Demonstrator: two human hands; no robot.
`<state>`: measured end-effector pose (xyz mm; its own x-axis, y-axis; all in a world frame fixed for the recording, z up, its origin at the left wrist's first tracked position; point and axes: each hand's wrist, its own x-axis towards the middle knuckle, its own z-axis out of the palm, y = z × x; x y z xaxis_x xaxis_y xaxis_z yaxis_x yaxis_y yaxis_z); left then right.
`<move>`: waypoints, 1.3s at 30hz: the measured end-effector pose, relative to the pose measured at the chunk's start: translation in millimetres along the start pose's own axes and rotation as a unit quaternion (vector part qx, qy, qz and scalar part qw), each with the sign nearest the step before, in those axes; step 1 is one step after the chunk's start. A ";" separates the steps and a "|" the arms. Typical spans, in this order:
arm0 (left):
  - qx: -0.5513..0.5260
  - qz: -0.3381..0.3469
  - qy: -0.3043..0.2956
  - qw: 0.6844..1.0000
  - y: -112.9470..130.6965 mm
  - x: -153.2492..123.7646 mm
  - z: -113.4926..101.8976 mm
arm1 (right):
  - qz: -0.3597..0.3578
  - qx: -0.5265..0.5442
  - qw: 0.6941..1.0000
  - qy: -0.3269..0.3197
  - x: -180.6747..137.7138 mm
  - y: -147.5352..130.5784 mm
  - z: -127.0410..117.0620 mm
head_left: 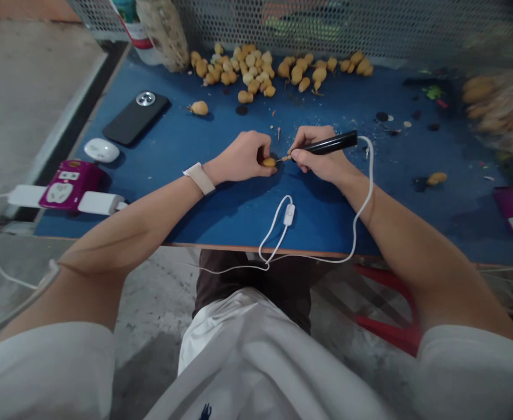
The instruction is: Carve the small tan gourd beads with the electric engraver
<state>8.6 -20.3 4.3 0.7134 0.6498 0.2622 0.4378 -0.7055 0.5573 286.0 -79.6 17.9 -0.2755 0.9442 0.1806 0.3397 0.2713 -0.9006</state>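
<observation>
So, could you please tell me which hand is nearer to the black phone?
Left: the left hand, holding a yellow gourd, is to the right of the phone; the right hand, holding a black pen-like tool, is farther right.

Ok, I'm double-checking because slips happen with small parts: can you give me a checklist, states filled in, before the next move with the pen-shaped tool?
1. Left hand has the small yellow gourd pinched between thumb and fingers: ok.
2. Right hand grips the black pen-shaped tool near its front end: ok.
3. Tool tip touching the gourd: cannot tell; it is right at its end.
4. White cord clear of the tip: ok, it leaves the tool's rear.
5. Cord switch on or off: cannot tell.
6. Phone away from both hands: ok.
</observation>
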 end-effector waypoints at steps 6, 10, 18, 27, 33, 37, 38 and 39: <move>0.006 0.004 -0.004 1.000 -0.5 -0.7 0.6 | 0.003 -0.004 1.000 -0.004 -0.3 -0.1 -0.4; -0.002 0.010 0.003 1.000 -0.5 -1.2 0.7 | 0.012 -0.007 1.000 0.000 -0.2 1.2 -0.3; -0.017 0.006 -0.016 1.000 0.8 -2.0 -6.6 | 0.001 0.022 1.000 0.010 -0.6 2.7 0.8; -0.060 -0.008 -0.027 0.998 5.2 -6.5 -13.2 | 0.027 0.055 0.997 0.056 0.7 5.3 3.2; -0.056 -0.011 -0.020 0.998 6.6 -8.3 -13.8 | 0.007 0.087 0.994 0.067 2.8 11.2 5.3; -0.056 0.008 -0.012 0.998 3.2 -7.8 -12.5 | 0.015 0.078 0.996 0.036 -1.5 1.4 5.2; -0.054 0.012 -0.010 0.998 2.3 -7.7 -12.2 | 0.019 0.073 0.997 0.033 -2.2 -0.4 4.9; -0.049 0.014 -0.008 0.999 1.7 -7.5 -12.0 | 0.021 0.069 0.997 0.031 -2.7 -1.8 4.6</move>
<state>-2.5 -22.9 12.7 0.7343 0.6245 0.2662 0.3620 -0.6919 0.6247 282.0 -83.5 17.2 -0.2049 0.9654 0.1611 0.2214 0.2061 -0.9532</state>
